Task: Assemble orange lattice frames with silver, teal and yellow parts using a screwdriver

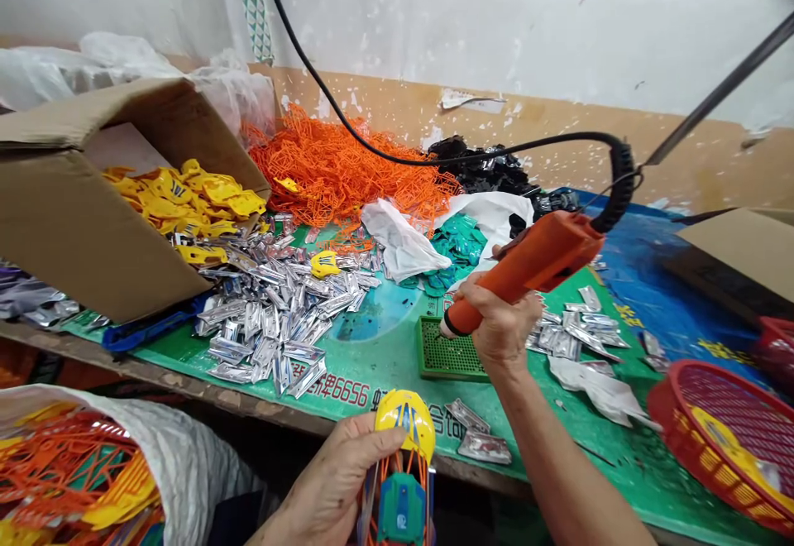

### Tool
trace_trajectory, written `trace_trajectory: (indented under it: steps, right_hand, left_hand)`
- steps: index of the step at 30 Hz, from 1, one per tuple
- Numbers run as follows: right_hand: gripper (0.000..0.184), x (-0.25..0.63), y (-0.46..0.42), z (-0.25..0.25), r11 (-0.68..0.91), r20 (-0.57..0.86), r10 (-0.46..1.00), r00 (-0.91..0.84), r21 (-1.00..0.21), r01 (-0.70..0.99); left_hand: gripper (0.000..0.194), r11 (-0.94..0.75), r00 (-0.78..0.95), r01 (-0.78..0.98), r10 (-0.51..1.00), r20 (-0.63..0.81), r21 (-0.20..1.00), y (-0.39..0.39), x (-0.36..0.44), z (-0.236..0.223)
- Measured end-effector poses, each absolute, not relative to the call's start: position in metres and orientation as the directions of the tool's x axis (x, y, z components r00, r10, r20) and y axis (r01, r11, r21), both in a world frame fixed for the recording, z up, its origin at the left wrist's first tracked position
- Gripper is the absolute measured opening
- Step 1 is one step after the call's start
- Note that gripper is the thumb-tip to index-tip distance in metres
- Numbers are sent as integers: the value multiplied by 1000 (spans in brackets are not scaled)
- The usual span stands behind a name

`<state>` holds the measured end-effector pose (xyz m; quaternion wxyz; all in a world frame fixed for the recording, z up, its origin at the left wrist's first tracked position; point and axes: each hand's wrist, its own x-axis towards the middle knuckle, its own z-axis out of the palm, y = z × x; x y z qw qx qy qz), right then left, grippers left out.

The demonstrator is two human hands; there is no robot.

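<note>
In my left hand (338,467) is a partly built toy car (403,463), low at the front edge of the table. It has a yellow printed nose, an orange frame and a green block in the middle. My right hand (505,318) is wrapped round an orange electric screwdriver (527,269), which hangs from a black cable. The tool's pale tip points down over a small green perforated tray (428,360). What lies in that tray is too small to make out.
Silver parts (266,323) are heaped left of centre, before a tilted cardboard box (87,232) of yellow parts. Orange frames (347,165) pile up behind. A red basket (688,438) stands at right; a white sack (192,455) holds parts at lower left.
</note>
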<state>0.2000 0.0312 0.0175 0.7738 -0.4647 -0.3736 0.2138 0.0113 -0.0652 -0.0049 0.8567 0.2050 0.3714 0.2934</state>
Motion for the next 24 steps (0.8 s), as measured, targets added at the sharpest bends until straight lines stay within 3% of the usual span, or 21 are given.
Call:
trace_trajectory:
  steps: [6,11,17,24]
  right_hand:
    - [16,201,33,15,462,385,688,615,-886,38]
    - [16,200,33,16,455,382,697,607,-890,38]
    - [20,199,33,15,435,378,705,600,-899,54]
    - [23,200,32,23,489,377,693,615,-872,-17]
  left_hand:
    - [28,721,539,-352,677,-501,597,-65,14,-6]
    - [20,701,494,-354,702,-513,619,-66,13,-10]
    - [30,673,489,-339,723,-488,658,-64,13,-10]
    - [32,661,408,-387,748,-523,643,-62,16,-6]
